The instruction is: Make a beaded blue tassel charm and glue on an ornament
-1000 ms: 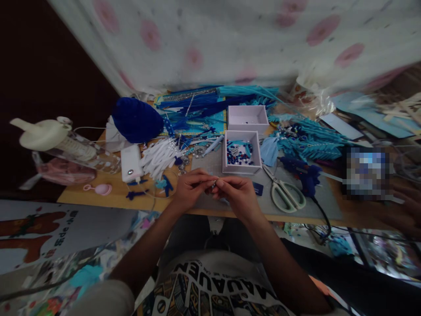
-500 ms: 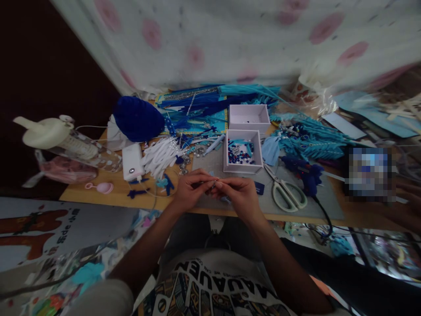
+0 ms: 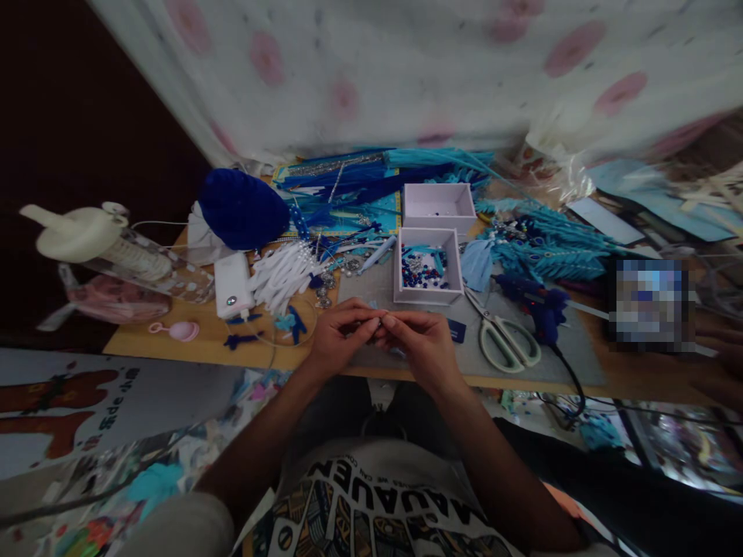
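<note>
two bare hands met at the fingertips in my remote view, the left hand (image 3: 335, 336) and the right hand (image 3: 428, 344) both pinching a tiny piece (image 3: 379, 322), mostly hidden by the fingers, over the flat grey mat (image 3: 469, 356). beyond them i saw an open white square-cornered box (image 3: 428, 295) holding small blue, red and silvery beads (image 3: 422, 273), and to its right lay pale-handled metal scissors (image 3: 493, 316) beside a dark blue glue gun (image 3: 542, 309).

Left hand (image 3: 335, 338) and right hand (image 3: 428, 346) together in fingertip pinches.
</note>
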{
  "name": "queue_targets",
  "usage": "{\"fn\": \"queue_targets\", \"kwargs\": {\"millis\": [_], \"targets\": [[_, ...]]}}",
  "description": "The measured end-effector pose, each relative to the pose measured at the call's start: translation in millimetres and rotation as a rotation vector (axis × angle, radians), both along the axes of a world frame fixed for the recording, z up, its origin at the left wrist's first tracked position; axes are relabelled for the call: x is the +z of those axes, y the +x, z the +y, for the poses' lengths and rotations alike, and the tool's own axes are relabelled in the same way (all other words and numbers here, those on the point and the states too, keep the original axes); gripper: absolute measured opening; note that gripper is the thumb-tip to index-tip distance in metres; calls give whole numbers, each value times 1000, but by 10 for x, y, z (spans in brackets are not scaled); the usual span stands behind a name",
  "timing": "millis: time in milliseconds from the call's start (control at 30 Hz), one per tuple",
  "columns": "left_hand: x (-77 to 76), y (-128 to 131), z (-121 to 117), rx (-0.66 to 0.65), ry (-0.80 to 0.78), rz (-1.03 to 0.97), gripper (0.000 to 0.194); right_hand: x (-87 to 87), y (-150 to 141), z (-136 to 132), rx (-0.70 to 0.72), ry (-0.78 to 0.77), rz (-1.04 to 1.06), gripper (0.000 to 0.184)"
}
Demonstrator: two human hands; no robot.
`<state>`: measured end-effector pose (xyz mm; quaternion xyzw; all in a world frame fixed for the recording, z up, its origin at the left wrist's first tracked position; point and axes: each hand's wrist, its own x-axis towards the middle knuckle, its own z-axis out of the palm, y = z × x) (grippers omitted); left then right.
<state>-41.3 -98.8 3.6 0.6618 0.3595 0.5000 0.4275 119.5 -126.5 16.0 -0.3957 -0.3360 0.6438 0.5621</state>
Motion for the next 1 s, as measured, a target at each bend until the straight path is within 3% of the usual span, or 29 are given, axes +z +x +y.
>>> {"fn": "queue_targets", "kwargs": {"millis": [333,1000], "targets": [[56,105,-49,42,-181,-145,21,-55,-21,5,10,1,33,16],[37,160,-102,79,-172,-123,22,-48,-32,6,16,-88,119,25]]}}
